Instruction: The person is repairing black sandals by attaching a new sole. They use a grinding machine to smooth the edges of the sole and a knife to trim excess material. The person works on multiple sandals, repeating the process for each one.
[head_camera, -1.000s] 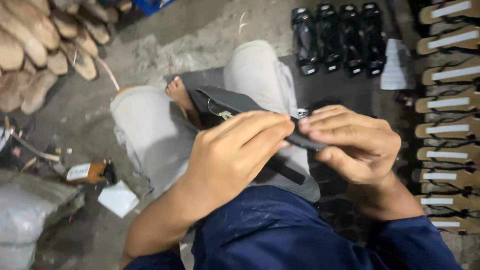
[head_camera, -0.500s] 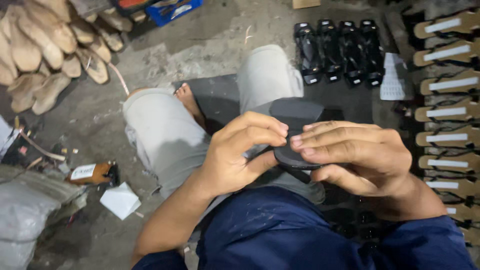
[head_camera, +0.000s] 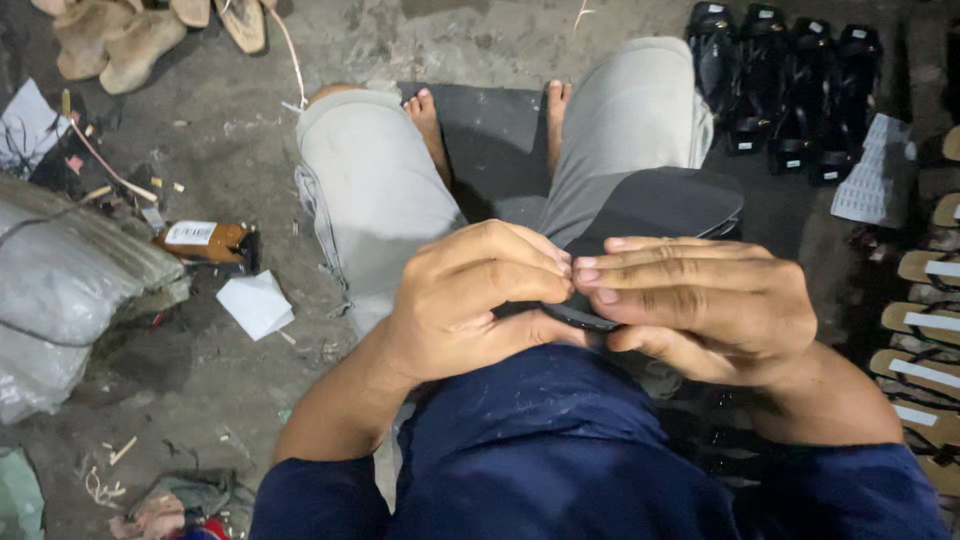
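Two bare hands meet at the centre of the frame over a dark sandal sole (head_camera: 655, 205). The left hand (head_camera: 470, 300) is curled closed on the sole's near edge, fingertips pressed against those of the right hand (head_camera: 700, 305), which is likewise closed on it, fingers laid flat across the top. Both grips are tight, with no gap visible between fingers and sole.

The sole rests on the person's right thigh, just right of centre, its near end hidden under the fingers. Its long axis runs from the hands toward the upper right of the frame, and the rounded free end points that way (whether that end is toe or heel cannot be told).

Risks, as judged from this view: the sole is held at one end only, so the free end could swing or slide off the thigh if either grip loosens. Fingertips crowded together on one small spot could pinch one another, or shift whatever is being pressed there.

Surroundings: a row of finished black sandals (head_camera: 790, 85) at upper right, tan soles with white straps (head_camera: 925, 320) along the right edge, a white paper scrap (head_camera: 255, 303) and a small brown box (head_camera: 205, 240) on the concrete floor (head_camera: 230, 150) at left.
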